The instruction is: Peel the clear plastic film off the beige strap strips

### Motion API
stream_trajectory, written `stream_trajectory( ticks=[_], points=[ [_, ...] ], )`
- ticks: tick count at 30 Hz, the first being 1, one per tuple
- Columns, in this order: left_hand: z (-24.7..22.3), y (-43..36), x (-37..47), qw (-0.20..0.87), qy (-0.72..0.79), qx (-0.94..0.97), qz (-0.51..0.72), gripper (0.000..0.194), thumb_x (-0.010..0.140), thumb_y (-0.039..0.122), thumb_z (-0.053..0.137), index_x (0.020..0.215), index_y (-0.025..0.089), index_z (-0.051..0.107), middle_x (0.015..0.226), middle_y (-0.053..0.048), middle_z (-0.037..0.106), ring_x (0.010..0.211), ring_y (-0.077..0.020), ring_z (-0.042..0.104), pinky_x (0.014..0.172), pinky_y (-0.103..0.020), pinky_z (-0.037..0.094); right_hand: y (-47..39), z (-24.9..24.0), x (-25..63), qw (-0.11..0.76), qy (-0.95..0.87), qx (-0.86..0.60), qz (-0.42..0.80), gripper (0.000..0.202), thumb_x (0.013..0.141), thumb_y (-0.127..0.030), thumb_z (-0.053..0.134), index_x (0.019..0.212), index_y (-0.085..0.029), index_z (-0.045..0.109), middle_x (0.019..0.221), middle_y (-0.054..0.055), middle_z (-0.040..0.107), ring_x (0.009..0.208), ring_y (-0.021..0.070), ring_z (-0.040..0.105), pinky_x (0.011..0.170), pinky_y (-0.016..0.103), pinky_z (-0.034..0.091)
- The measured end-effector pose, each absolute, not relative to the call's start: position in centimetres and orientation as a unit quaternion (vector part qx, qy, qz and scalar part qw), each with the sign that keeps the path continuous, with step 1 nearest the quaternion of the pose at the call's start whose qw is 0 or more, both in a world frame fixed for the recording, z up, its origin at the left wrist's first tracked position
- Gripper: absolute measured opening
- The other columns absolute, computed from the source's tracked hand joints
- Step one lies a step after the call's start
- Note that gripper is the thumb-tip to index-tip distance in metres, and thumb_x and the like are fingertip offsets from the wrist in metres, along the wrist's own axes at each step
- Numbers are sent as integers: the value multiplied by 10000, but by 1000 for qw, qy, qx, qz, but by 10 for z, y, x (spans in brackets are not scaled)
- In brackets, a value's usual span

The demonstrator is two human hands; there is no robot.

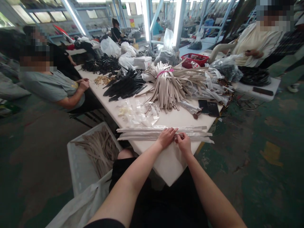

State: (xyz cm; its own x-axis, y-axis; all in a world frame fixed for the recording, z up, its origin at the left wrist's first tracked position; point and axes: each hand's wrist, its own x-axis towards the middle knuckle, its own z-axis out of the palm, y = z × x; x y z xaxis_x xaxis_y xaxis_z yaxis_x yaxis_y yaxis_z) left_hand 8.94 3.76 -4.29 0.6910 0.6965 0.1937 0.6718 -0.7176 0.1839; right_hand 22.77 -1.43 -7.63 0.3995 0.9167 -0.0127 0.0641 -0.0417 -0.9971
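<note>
Strap ends [180, 135] beneath both hands hidden; 2 co-workers' faces blurred.

A factory workshop — a long white tabletop [171, 120] heaped with bundled beige straps [169, 85] and black straps [124, 86], seated workers [51, 85] alongside, a bin of straps [95, 152] on the green floor, strip lights [73, 15] overhead.

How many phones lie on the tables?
3: two dark phones side by side on the white table beyond the hands; one on the far-right table. More may be hidden.
</note>
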Motion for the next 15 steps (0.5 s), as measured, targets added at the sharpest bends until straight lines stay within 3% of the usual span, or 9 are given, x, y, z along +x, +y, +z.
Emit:
stream_trajectory(
  ticks=[4, 8, 12, 15],
  points=[
    [-37, 35, 85, 51, 378, 911, 159, 528, 921, 313, 553, 1419, 216, 405, 1362, -123, 526, 1243, -244, 490, 1082, -416, 354, -6, -80, 252, 622, -286, -624, 376, 296, 754, -440, 718, 876, -192, 613, 693, 34, 694, 563, 200, 671, 558, 314, 577],
    [-35, 33, 83, 52, 386, 901, 192, 489, 932, 398, 532, 1380, 220, 456, 1363, -121, 530, 1271, -255, 467, 1128, -450, 305, 8, -85, 298, 646, -223, -643, 346, 289, 689, -385, 746, 854, -194, 606, 695, 31, 692, 578, 204, 683, 562, 318, 592],
    [-36, 36, 83, 50, 408, 891, 194, 426, 896, 383, 578, 1286, 217, 537, 1310, -117, 559, 1254, -257, 473, 1129, -466, 309, 13, -82, 340, 617, -222, -679, 331, 289, 667, -381, 738, 838, -183, 616, 650, 42, 672, 578, 229, 663, 552, 346, 579],
    [-36, 40, 84, 52, 412, 890, 187, 400, 885, 389, 593, 1245, 219, 555, 1283, -110, 563, 1230, -256, 482, 1119, -464, 325, 11, -69, 358, 558, -285, -752, 203, 311, 668, -370, 729, 888, -169, 639, 752, 94, 687, 727, 276, 668, 650, 383, 564]
  ],
)
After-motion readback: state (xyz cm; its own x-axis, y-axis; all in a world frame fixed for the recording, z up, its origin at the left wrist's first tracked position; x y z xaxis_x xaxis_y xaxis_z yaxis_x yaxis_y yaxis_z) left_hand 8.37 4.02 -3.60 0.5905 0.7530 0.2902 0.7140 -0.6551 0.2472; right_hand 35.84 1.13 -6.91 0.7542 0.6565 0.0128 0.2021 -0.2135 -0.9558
